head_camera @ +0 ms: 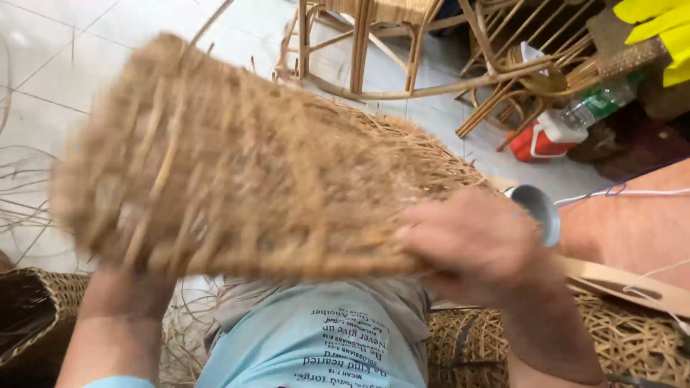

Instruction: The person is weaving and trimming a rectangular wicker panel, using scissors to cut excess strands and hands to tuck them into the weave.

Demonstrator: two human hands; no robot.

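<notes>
Clasping a woven rattan panel [244, 165], light, stiff, frayed-edged: right hand [474, 248] grip clenched on rim, left hand's grip hidden beneath.

woven basket [237, 165], blurred, both hands apparently gripping

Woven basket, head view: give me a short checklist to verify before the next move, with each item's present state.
1. Right hand on the woven basket: ok, it presses the near edge.
2. Left hand holding the basket: cannot tell, hidden behind the weave.
3. Basket off the lap: ok, raised and tilted.
4. Image sharpness: not ok, motion blur.
5. Metal cup apart from the right hand: cannot tell, it sits just behind it.
</notes>
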